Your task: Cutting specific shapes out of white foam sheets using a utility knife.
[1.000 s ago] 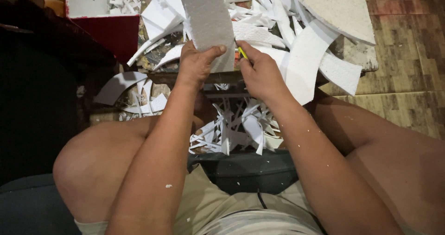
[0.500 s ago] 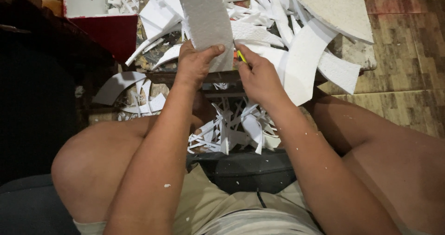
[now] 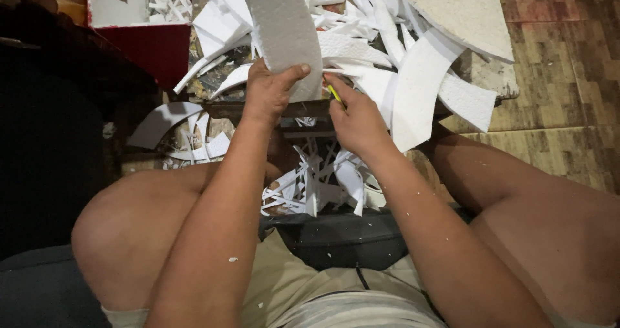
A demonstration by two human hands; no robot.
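Left hand (image 3: 271, 89) grips a foam sheet (image 3: 284, 27); right hand (image 3: 355, 118) pinches a yellow cutter (image 3: 334, 94). Foam offcuts (image 3: 426, 82) crowd around; a red box (image 3: 155, 50) stands left.

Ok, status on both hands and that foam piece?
Left hand gripping foam sheet. Right hand holding yellow tool at its edge. Foam offcuts crowd around.

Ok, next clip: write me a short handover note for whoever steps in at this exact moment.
Left hand grips the lower edge of a white foam sheet, thumb across its face.
Right hand holds a small yellow tool at the sheet's right edge; its tip is hidden.
Done: foam offcuts piled ahead, thin scraps lying between the knees.
Left: the sheet in hand is still in one piece.
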